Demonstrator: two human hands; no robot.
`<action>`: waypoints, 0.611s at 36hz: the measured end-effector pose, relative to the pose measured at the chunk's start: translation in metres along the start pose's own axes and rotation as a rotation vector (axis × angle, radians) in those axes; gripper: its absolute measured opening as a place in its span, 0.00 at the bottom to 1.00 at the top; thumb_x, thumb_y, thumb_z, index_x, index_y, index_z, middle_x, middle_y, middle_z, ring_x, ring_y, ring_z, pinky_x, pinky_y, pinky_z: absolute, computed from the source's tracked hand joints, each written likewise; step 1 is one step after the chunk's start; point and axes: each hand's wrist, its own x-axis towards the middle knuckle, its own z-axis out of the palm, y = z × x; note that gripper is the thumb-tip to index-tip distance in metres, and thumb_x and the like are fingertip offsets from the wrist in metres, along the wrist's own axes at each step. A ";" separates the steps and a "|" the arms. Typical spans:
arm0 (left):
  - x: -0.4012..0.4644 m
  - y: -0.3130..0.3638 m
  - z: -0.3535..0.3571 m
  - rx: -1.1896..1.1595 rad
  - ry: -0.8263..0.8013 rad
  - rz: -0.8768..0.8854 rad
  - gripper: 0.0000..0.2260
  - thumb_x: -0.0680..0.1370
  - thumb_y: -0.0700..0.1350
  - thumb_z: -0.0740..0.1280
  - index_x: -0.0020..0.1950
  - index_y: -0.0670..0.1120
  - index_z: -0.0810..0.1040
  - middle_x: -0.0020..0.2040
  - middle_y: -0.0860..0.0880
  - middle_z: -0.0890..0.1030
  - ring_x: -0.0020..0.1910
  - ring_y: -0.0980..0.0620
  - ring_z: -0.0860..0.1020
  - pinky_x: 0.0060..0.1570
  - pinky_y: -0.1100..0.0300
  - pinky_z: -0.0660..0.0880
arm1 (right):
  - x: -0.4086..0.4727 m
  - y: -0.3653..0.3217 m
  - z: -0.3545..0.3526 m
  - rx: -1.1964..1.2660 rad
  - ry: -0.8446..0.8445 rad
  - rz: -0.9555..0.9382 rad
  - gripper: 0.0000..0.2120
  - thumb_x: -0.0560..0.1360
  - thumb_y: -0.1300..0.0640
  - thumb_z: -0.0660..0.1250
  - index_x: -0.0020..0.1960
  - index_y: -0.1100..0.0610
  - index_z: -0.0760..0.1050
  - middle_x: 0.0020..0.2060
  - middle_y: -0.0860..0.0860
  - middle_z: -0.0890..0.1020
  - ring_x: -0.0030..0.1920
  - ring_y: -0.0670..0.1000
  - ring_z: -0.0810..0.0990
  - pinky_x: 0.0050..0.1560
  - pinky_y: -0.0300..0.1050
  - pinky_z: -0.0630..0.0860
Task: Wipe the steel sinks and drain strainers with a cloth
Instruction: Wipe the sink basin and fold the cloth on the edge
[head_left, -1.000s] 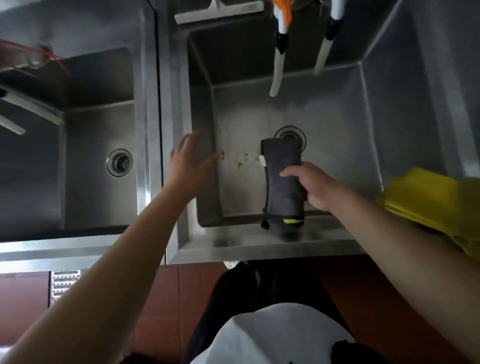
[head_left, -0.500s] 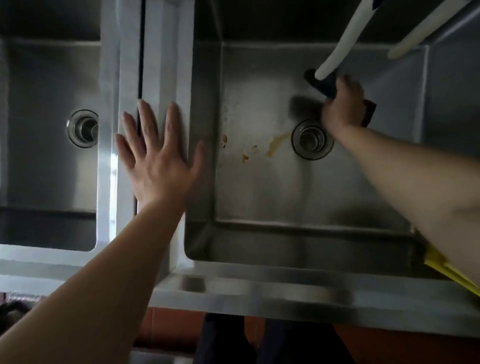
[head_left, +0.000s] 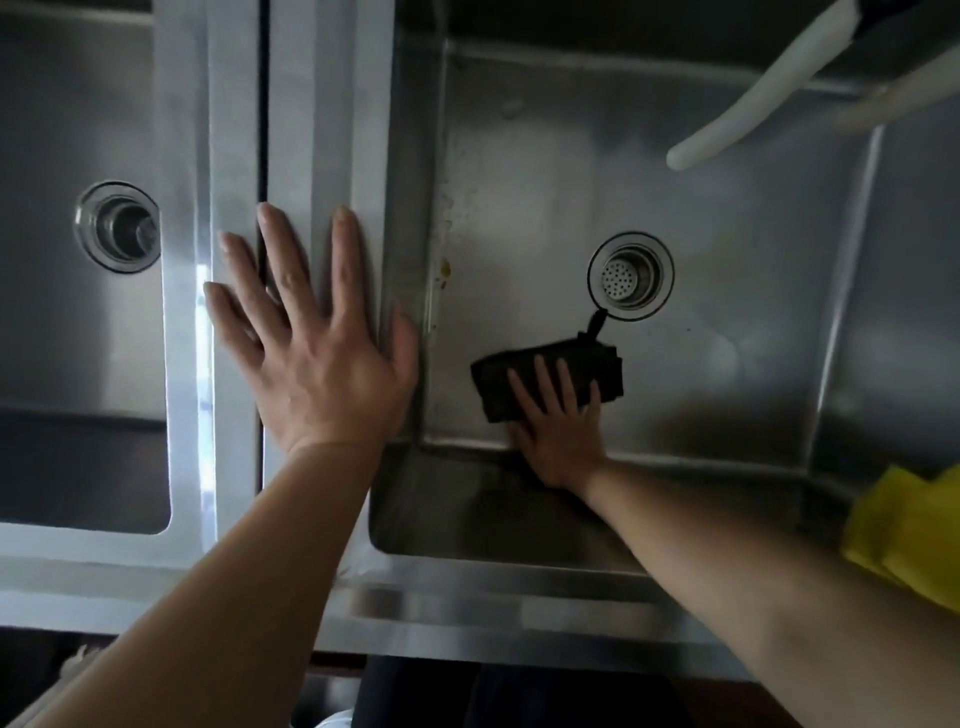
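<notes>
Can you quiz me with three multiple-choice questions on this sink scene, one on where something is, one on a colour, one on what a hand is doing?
1. Where does the left hand rest?
A. on the rims between the two sinks
B. inside the left sink
C. on the hose

2. What colour is the cloth being used?
A. white
B. black
C. red

3. How does the right hand meet the cloth?
A. lifts it in a fist
B. hovers apart from it
C. presses it flat on the sink floor

Answers: 1 A, palm lies across the rims. 2 B, it looks black. 3 C, straight fingers lie on it.
</notes>
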 end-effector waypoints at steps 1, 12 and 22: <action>0.000 0.000 0.000 0.000 -0.002 -0.001 0.35 0.78 0.61 0.57 0.82 0.56 0.48 0.82 0.40 0.49 0.79 0.34 0.48 0.75 0.33 0.48 | 0.002 0.003 -0.002 -0.004 -0.015 -0.013 0.30 0.78 0.33 0.36 0.76 0.36 0.29 0.80 0.49 0.38 0.78 0.55 0.32 0.73 0.67 0.35; 0.001 0.001 -0.003 -0.006 -0.028 0.014 0.33 0.80 0.61 0.56 0.82 0.53 0.49 0.82 0.38 0.49 0.79 0.32 0.47 0.76 0.34 0.46 | 0.182 -0.007 -0.165 0.308 0.249 0.356 0.30 0.82 0.40 0.47 0.80 0.40 0.37 0.80 0.50 0.36 0.79 0.57 0.32 0.74 0.69 0.34; 0.001 0.000 -0.002 0.005 -0.037 0.029 0.33 0.81 0.60 0.57 0.82 0.53 0.49 0.81 0.38 0.49 0.79 0.33 0.46 0.76 0.34 0.46 | 0.262 -0.061 -0.236 0.371 0.282 0.339 0.30 0.83 0.41 0.47 0.81 0.42 0.38 0.80 0.54 0.36 0.79 0.61 0.33 0.73 0.72 0.35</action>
